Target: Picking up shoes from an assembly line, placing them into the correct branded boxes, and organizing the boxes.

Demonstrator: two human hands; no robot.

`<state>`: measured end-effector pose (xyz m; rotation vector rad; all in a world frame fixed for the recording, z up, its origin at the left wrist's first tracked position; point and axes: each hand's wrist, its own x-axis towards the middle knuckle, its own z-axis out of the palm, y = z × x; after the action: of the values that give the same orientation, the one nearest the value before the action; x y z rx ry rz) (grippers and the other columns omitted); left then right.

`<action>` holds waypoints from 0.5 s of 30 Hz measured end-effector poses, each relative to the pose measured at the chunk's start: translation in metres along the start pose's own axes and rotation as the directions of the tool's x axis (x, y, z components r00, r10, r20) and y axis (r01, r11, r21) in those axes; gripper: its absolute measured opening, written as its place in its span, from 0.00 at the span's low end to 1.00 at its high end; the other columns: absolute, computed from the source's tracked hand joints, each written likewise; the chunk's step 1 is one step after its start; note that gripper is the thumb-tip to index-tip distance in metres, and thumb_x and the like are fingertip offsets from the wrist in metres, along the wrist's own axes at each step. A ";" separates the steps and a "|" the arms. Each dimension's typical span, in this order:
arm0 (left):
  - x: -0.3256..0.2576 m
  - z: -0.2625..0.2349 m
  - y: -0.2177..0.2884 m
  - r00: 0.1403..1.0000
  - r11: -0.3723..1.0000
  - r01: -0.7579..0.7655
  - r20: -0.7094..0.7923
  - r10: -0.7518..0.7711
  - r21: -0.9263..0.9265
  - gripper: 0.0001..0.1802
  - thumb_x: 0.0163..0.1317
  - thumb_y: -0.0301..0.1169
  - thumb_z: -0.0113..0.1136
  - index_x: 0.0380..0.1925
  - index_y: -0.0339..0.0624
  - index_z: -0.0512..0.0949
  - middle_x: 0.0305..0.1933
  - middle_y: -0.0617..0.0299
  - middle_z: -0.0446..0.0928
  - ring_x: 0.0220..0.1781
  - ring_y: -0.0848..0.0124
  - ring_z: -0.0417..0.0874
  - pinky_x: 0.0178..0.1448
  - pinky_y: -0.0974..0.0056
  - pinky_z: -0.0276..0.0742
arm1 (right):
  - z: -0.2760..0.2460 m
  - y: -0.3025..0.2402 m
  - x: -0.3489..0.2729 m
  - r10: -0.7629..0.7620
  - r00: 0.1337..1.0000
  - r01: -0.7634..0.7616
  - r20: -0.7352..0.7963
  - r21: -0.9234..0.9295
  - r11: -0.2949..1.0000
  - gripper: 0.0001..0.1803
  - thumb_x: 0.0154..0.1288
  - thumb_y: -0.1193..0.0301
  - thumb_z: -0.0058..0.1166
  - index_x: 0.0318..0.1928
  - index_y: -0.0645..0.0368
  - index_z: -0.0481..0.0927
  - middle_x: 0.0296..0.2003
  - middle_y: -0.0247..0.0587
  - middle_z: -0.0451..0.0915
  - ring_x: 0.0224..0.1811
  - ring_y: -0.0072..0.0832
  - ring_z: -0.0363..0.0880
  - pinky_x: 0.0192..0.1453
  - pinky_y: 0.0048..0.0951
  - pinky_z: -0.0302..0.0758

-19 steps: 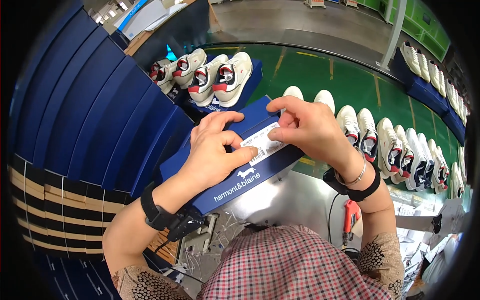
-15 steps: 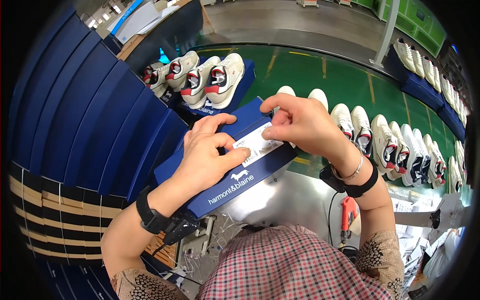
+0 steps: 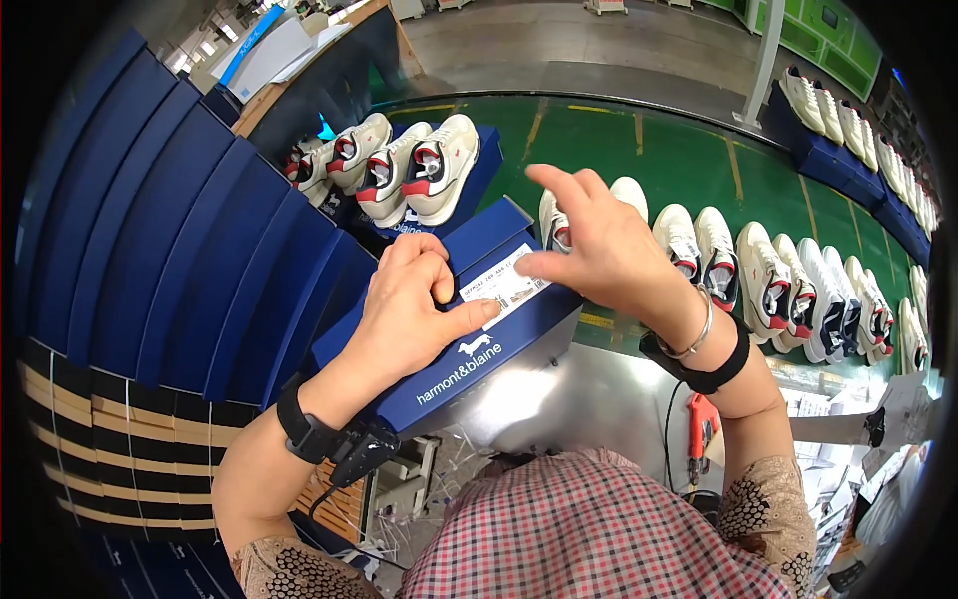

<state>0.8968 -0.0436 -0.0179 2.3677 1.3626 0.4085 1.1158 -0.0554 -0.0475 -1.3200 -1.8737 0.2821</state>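
A dark blue shoebox [image 3: 544, 319] lies tilted before me, with a pale dog emblem on its long side. On it sits a white printed label [image 3: 507, 283] with small barcodes. My left hand [image 3: 399, 309] rests on the box with bent fingers, its thumb pressed at the label's near left edge. Over the far right end, my right hand [image 3: 614, 245] has its thumb at the label's upper right corner. Its index finger is raised and the fingers are spread. The underside of the box is hidden.
Stacked blue box lids or boxes [image 3: 170, 240] rise at the left. White sneakers with red and navy heels [image 3: 439, 170] stand on boxes beyond. More sneakers [image 3: 763, 275] line the green conveyor [image 3: 619, 145]. A red tool [image 3: 701, 429] lies on the metal table [image 3: 599, 399].
My right hand's fingers have opened out from a curled pinch, with its thumb still near the label's corner. The left thumb has stayed on the label.
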 end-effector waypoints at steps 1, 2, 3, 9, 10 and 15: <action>-0.001 0.002 -0.004 0.999 0.999 -0.033 -0.017 0.033 0.016 0.18 0.47 0.38 0.68 0.28 0.40 0.70 0.48 0.53 0.66 0.51 0.59 0.68 0.52 0.64 0.66 | 0.001 0.002 0.000 0.061 0.998 -0.061 0.024 0.021 0.998 0.31 0.47 0.69 0.60 0.54 0.59 0.67 0.44 0.54 0.70 0.41 0.46 0.75 0.40 0.38 0.75; -0.003 0.007 -0.008 0.999 0.999 -0.029 -0.021 0.029 0.022 0.18 0.47 0.38 0.68 0.28 0.40 0.70 0.48 0.53 0.66 0.51 0.59 0.68 0.52 0.64 0.66 | 0.008 0.001 0.002 0.055 0.998 -0.056 0.023 0.026 0.998 0.31 0.47 0.69 0.60 0.54 0.59 0.67 0.44 0.54 0.70 0.41 0.46 0.75 0.40 0.38 0.75; 0.000 0.014 -0.005 0.988 0.997 -0.077 -0.138 0.076 -0.004 0.17 0.48 0.37 0.67 0.29 0.39 0.71 0.47 0.51 0.68 0.51 0.57 0.69 0.53 0.61 0.66 | 0.014 -0.001 -0.001 -0.018 0.997 0.021 -0.080 0.032 0.999 0.31 0.47 0.69 0.60 0.54 0.58 0.68 0.45 0.53 0.70 0.44 0.45 0.74 0.42 0.38 0.74; -0.008 0.017 -0.008 0.991 0.986 -0.090 -0.090 0.103 0.140 0.34 0.54 0.43 0.61 0.57 0.36 0.63 0.61 0.46 0.62 0.60 0.52 0.66 0.62 0.56 0.61 | 0.028 -0.003 -0.007 -0.221 0.962 0.261 0.159 -0.299 0.918 0.25 0.60 0.54 0.49 0.56 0.46 0.69 0.59 0.44 0.63 0.64 0.47 0.58 0.58 0.56 0.59; -0.009 0.016 -0.004 0.991 0.987 -0.085 -0.090 0.098 0.140 0.34 0.54 0.43 0.61 0.57 0.36 0.63 0.61 0.46 0.62 0.60 0.52 0.66 0.62 0.56 0.61 | 0.026 0.011 -0.002 -0.183 0.973 0.220 0.139 -0.330 0.918 0.27 0.59 0.51 0.51 0.56 0.48 0.70 0.59 0.46 0.64 0.63 0.45 0.60 0.59 0.53 0.60; 0.001 0.013 0.009 0.993 0.979 -0.105 -0.025 0.112 0.176 0.46 0.41 0.54 0.67 0.57 0.37 0.64 0.56 0.46 0.67 0.59 0.52 0.66 0.62 0.53 0.58 | 0.046 0.125 -0.014 0.362 0.904 -0.395 0.229 0.120 0.911 0.30 0.54 0.54 0.54 0.57 0.51 0.70 0.49 0.52 0.74 0.52 0.43 0.73 0.56 0.47 0.67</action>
<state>0.9097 -0.0494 -0.0249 2.5982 1.3379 0.3760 1.1702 -0.0023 -0.1572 -1.5838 -1.6964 0.7843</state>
